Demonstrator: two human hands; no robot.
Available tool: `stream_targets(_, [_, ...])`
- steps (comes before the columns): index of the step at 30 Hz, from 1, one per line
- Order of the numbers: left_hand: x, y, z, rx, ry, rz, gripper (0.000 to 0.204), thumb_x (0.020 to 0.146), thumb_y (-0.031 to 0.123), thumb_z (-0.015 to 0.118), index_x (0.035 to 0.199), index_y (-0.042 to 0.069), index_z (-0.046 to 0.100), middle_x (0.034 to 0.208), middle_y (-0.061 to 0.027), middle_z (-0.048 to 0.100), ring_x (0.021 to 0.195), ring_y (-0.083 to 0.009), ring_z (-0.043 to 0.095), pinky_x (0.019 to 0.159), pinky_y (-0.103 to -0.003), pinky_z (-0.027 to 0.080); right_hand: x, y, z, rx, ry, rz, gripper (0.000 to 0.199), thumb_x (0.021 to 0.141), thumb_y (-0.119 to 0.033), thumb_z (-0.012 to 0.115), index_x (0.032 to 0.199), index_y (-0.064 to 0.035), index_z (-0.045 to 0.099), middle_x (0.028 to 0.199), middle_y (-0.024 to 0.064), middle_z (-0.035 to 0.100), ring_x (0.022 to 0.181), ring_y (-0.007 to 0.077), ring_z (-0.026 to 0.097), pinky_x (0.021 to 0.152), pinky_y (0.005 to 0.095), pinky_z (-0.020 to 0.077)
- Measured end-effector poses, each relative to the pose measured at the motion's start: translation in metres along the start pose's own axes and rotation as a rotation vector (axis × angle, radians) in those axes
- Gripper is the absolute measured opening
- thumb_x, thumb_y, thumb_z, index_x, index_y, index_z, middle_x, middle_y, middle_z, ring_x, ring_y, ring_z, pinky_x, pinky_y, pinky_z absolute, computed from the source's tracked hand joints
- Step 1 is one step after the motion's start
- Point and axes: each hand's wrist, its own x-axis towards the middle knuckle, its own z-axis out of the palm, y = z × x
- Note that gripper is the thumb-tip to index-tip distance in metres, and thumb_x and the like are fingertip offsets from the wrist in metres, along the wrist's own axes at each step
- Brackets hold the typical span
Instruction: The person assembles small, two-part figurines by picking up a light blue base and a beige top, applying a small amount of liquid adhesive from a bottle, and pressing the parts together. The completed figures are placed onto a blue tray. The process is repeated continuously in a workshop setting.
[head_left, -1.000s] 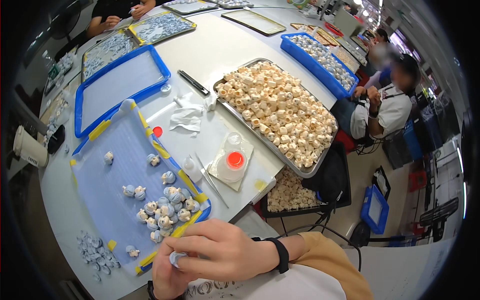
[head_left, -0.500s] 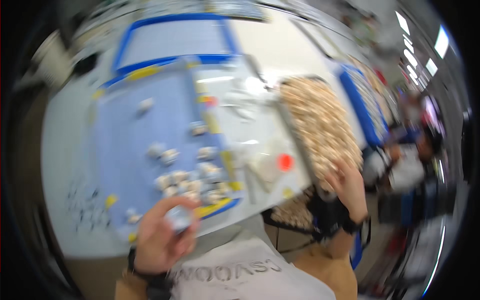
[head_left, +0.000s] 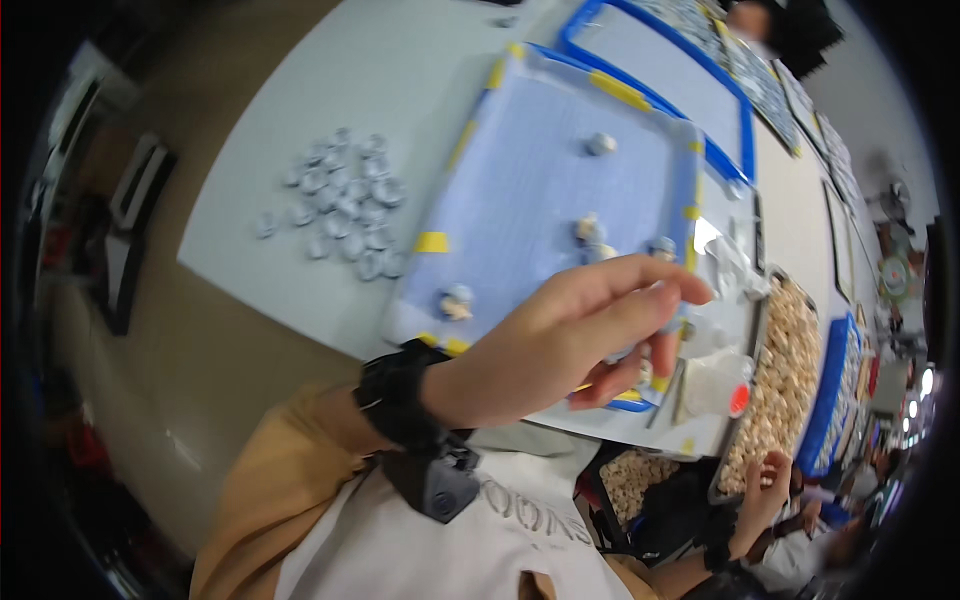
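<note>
My left hand (head_left: 590, 325) is over the near part of a blue-lined tray (head_left: 530, 170), its fingers curled. A bit of a grey-blue rounded piece (head_left: 621, 353) shows below the fingers; most of it is hidden. Several small figure-head pieces, beige with grey-blue caps, lie on the tray, one head piece (head_left: 457, 302) near its left corner. At the far right my right hand (head_left: 765, 490) is at the near end of a long tray of beige pieces (head_left: 785, 370). Its fingers are bent together, and what they pinch is too small to make out.
Loose grey-blue shell-shaped pieces (head_left: 345, 205) are scattered on the white table (head_left: 290, 120) at left. A blue-framed tray (head_left: 690, 70) stands behind. A clear bag (head_left: 712, 385) with a red round spot lies between the trays. A box of beige bits (head_left: 635, 480) is below the table edge.
The view has swung left, bringing the loose grey-blue pieces into clear sight. My left hand now reaches over the tray's near part. My right hand stays by the beige pieces.
</note>
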Motion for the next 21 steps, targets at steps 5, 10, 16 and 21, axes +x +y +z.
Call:
stream_targets(5, [-0.009,-0.024,0.011,0.493,-0.244,-0.083,0.020,0.089,0.011,0.044,0.104,0.001,0.054,0.095,-0.0065,0.054,0.084,-0.0139,0.048,0.075,-0.026,0.037,-0.037,-0.121,0.021,0.700,0.369,-0.587,0.035,0.069,-0.012,0.070,0.097,-0.0008,0.052,0.076,0.0130,0.058,0.056,0.0179,0.050,0.049,0.0261,0.0408])
stream_targets(10, [-0.005,-0.038,0.009,0.588,-0.456,-0.229,0.022,0.084,0.019,0.057,0.100,0.003,0.053,0.086,-0.0052,0.053,0.073,-0.0123,0.048,0.062,-0.023,0.038,-0.020,-0.197,0.058,0.767,-0.086,-0.995,0.019,0.064,-0.007,0.066,0.079,-0.0006,0.054,0.087,0.0115,0.057,0.063,0.0213,0.054,0.052,0.0272,0.0424])
stream_targets(16, [-0.006,-0.043,0.005,0.488,-0.257,-0.192,0.027,0.077,0.020,0.068,0.093,0.003,0.054,0.080,-0.0048,0.052,0.071,-0.0136,0.048,0.063,-0.025,0.039,-0.017,-0.201,0.064,0.834,-0.121,-0.879,0.023,0.066,-0.007,0.073,0.080,-0.0014,0.056,0.088,0.0159,0.062,0.067,0.0242,0.059,0.056,0.0286,0.0485])
stream_targets(21, [-0.007,-0.041,0.002,0.512,-0.350,-0.241,0.024,0.066,0.014,0.077,0.077,0.005,0.059,0.070,-0.0023,0.054,0.060,-0.0138,0.048,0.053,-0.024,0.037,-0.026,-0.192,0.067,1.027,-0.205,-0.863,0.017,0.066,0.000,0.069,0.081,0.0044,0.062,0.090,0.0175,0.062,0.070,0.0236,0.060,0.057,0.0288,0.0496])
